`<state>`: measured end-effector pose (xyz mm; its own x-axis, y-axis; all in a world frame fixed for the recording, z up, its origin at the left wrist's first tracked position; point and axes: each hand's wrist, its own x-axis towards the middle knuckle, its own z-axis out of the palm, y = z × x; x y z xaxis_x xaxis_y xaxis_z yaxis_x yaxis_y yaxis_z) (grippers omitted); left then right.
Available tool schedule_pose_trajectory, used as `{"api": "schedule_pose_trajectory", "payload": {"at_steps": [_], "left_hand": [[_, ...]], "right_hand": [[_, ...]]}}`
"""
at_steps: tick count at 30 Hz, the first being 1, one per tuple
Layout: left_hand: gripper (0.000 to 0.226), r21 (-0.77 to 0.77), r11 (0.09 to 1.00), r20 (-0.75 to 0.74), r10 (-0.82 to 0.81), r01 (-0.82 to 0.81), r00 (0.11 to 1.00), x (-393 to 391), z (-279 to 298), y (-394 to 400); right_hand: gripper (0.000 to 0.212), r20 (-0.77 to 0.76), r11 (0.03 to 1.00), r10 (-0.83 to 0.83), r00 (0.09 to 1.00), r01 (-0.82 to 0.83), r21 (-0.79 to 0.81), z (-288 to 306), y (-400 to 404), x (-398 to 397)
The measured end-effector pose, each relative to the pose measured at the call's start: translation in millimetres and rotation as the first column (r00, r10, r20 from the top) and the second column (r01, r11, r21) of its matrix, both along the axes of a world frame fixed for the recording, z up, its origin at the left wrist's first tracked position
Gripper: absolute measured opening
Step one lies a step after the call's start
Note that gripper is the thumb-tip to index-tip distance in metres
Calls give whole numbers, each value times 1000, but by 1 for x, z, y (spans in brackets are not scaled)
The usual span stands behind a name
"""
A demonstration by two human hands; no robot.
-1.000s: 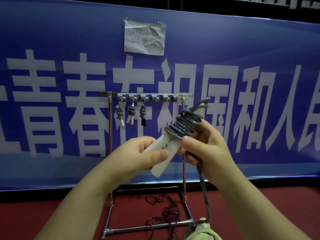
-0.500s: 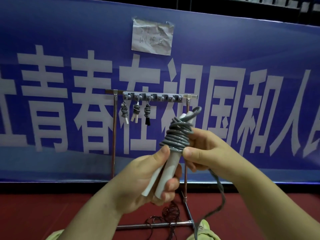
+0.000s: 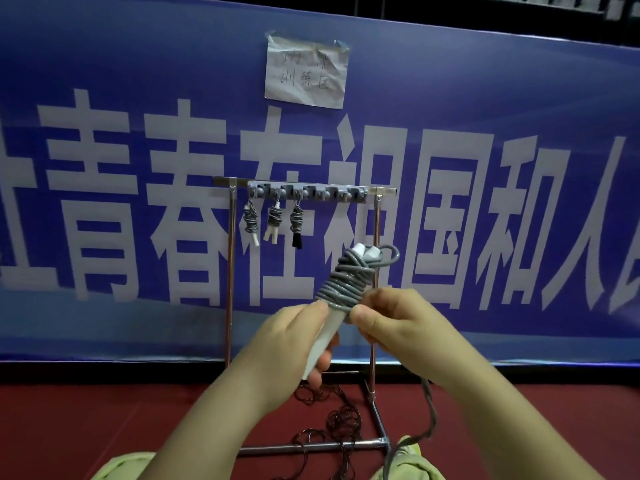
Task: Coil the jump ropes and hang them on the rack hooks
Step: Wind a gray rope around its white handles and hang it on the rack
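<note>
Left hand (image 3: 277, 344) clenched around white handles (image 3: 323, 341), in front of rack (image 3: 304, 194); right hand (image 3: 391, 320) pinched grey rope (image 3: 346, 282) wound about them; loose tail (image 3: 431, 410) hung below; three bundles (image 3: 273, 220) hung on rack hooks; best keep turns tight, tuck tail before hanging.

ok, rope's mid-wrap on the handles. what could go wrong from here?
1. A loose tail hangs from the right hand; if it slips, the grey coil may unwind.
2. The left hand grips only the lower white handles, so the pair could splay or slide out of the wraps.
3. The dark rope lying on the floor at the rack base could snag the hanging tail.
</note>
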<state>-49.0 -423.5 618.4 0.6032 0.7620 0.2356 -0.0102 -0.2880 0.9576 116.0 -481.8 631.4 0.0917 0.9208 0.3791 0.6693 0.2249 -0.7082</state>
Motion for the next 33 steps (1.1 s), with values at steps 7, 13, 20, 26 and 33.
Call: {"api": "schedule_pose_trajectory", "payload": {"at_steps": [7, 13, 20, 26, 33], "left_hand": [[61, 468, 858, -52, 264, -210, 963, -13, 0, -4], [47, 384, 909, -108, 219, -162, 970, -3, 9, 3], [29, 471, 836, -94, 365, -282, 926, -6, 12, 8], [32, 477, 846, -168, 355, -239, 920, -21, 19, 8], [25, 425, 880, -179, 314, -215, 932, -21, 15, 4]], "right_hand": [[41, -141, 995, -86, 986, 92, 38, -2, -5, 2], [19, -339, 999, 10, 941, 7, 50, -9, -8, -9], [59, -415, 999, 50, 909, -37, 39, -10, -4, -22], [33, -472, 995, 95, 877, -93, 26, -12, -3, -32], [41, -539, 994, 105, 836, -89, 57, -7, -3, -42]]}}
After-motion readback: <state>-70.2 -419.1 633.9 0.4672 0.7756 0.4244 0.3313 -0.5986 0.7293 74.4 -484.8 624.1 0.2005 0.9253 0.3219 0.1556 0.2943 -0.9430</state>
